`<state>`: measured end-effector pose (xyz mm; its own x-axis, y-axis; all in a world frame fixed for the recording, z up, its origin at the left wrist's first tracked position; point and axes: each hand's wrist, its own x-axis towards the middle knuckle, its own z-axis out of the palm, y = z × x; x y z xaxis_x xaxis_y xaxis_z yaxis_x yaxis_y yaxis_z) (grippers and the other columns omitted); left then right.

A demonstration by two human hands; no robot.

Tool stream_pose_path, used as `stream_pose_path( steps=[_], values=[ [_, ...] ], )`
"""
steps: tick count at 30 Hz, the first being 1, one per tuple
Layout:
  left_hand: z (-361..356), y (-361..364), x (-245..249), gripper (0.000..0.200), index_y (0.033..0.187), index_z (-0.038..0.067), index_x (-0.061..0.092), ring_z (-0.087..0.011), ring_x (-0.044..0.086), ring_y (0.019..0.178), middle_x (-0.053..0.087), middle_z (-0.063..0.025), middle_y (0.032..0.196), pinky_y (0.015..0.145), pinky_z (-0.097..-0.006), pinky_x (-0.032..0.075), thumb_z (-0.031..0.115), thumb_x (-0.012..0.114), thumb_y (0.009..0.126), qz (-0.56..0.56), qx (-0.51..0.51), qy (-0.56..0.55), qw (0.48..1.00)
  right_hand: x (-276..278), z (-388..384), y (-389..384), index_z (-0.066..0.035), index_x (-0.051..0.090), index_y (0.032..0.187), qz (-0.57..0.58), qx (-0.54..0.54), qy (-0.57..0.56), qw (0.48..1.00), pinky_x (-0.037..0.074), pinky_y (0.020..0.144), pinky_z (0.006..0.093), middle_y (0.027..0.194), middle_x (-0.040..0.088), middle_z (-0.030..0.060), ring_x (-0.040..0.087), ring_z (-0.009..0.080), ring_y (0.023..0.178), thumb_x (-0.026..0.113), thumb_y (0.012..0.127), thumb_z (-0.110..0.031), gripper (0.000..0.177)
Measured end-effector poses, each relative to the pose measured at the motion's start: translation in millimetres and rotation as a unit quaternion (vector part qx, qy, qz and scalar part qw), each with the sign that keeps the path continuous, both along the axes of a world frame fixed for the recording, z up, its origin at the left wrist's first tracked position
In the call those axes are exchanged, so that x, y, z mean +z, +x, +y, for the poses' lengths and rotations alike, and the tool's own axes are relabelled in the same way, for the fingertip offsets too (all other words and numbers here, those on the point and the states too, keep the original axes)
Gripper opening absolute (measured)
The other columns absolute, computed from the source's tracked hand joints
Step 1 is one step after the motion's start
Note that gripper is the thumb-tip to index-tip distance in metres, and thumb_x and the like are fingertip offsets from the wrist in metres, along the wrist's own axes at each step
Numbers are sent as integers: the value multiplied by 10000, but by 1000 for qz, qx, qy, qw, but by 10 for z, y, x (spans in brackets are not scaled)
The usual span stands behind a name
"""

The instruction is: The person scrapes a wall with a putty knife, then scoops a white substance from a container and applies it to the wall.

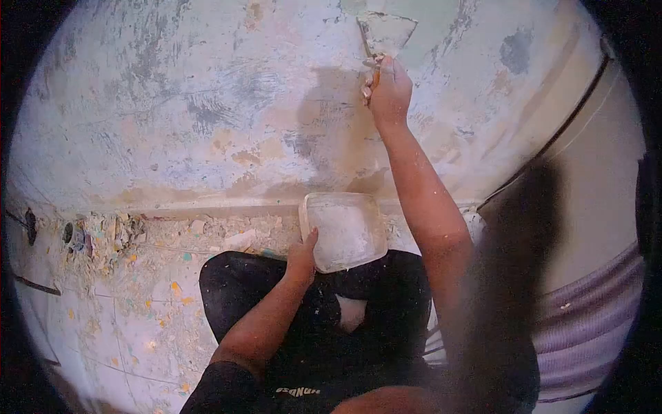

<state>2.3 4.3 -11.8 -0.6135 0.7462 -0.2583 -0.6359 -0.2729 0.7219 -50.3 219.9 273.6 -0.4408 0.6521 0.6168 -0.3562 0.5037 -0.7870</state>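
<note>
My right hand [391,90] is raised to the wall [227,124], fingers wrapped round the handle of a putty knife [387,34]. The knife's wide blade lies against the wall, over a pale greenish patch near the top of the view. Low in front of my lap, my left hand [301,257] grips the left side of a square, whitish plastic tub [345,231], thumb over its rim. White material shows inside the tub. The wall is patchy, with white, grey and tan areas where the surface has worn or been scraped.
Flakes and crumbled debris [117,241] lie along the foot of the wall, with orange and green bits scattered over the floor [138,331]. A dark line [552,138] edges the wall on the right. Purple ribbed fabric [593,310] lies at the lower right. My bent legs [234,290] frame the tub.
</note>
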Motion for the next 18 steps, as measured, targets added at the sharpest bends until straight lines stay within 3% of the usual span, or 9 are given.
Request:
stream_pose_path(
  steps=[3, 5, 8, 12, 14, 18],
  values=[
    [22, 36, 6, 537, 1368, -39, 474, -276, 648, 1016, 633, -179, 1179, 876, -390, 527, 306, 627, 986, 2, 28, 4, 1000, 89, -81, 4, -42, 590, 971, 16, 21, 28, 999, 379, 403, 278, 653, 495, 23, 448, 117, 452, 435, 1057, -346, 351],
    [8, 51, 16, 548, 1375, -38, 469, -275, 648, 1010, 629, -178, 1191, 878, -388, 527, 312, 627, 985, 9, 36, 24, 999, 147, -70, -66, -24, 616, 907, 23, 62, -44, 997, 405, 429, 291, 652, 531, 35, 500, 128, 498, 464, 1035, -326, 361],
    [-16, 19, 19, 514, 1406, 11, 437, -297, 620, 1071, 601, -157, 1225, 908, -433, 519, 293, 588, 1004, 10, 10, -10, 1000, 145, 37, -151, -37, 583, 997, -24, 42, -77, 996, 364, 393, 274, 651, 506, 23, 437, 117, 440, 446, 1048, -350, 345],
    [4, -22, -89, 518, 1415, 16, 431, -298, 627, 1049, 607, -159, 1214, 895, -428, 525, 290, 586, 1004, 0, 16, -10, 1000, 112, -9, -37, -33, 581, 991, -33, 4, -38, 999, 355, 389, 280, 647, 504, 21, 425, 120, 435, 448, 1047, -353, 351],
    [15, -12, -36, 484, 1332, -36, 511, -257, 659, 971, 655, -165, 1132, 850, -378, 532, 286, 622, 988, 9, 36, -24, 999, 158, -92, 59, -34, 587, 969, -4, 95, -147, 985, 352, 386, 283, 648, 504, 22, 439, 117, 441, 466, 1044, -355, 351],
    [4, 38, 114, 481, 1315, -44, 519, -263, 664, 961, 660, -168, 1122, 842, -386, 536, 285, 631, 983, 11, 36, -18, 999, 139, -13, -13, -36, 593, 955, -44, 86, -85, 992, 351, 385, 284, 644, 500, 21, 443, 116, 441, 475, 1043, -356, 353]
  ],
)
